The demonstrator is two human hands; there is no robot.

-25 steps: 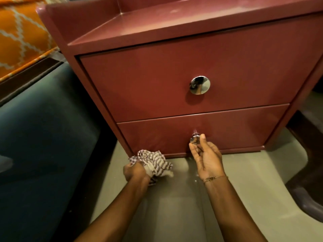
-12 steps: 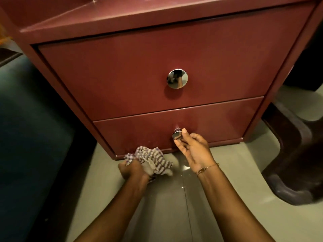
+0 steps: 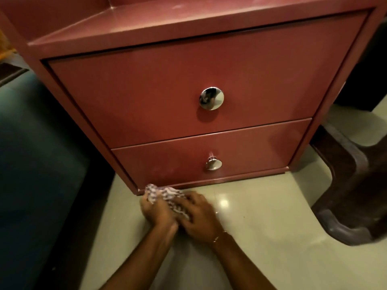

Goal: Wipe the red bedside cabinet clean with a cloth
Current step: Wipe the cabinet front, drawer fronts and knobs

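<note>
The red bedside cabinet (image 3: 167, 97) stands on the floor with two shut drawers, each with a round chrome knob: the upper knob (image 3: 211, 98) and the lower knob (image 3: 213, 163). A crumpled striped cloth (image 3: 169, 197) lies bunched between both hands on the floor, just in front of the cabinet's bottom left corner. My left hand (image 3: 156, 212) grips the cloth from the left. My right hand (image 3: 201, 218) presses on it from the right, with a thin bracelet at the wrist.
A dark teal upholstered bed side (image 3: 37, 164) runs along the left. A brown plastic chair leg (image 3: 354, 197) stands at the right on the glossy pale floor (image 3: 261, 237). An orange patterned cover (image 3: 4, 49) shows at the far left edge.
My right hand let go of the lower drawer's knob and came down to join my left hand on the cloth. The view shifted, so the cabinet sits further right.
</note>
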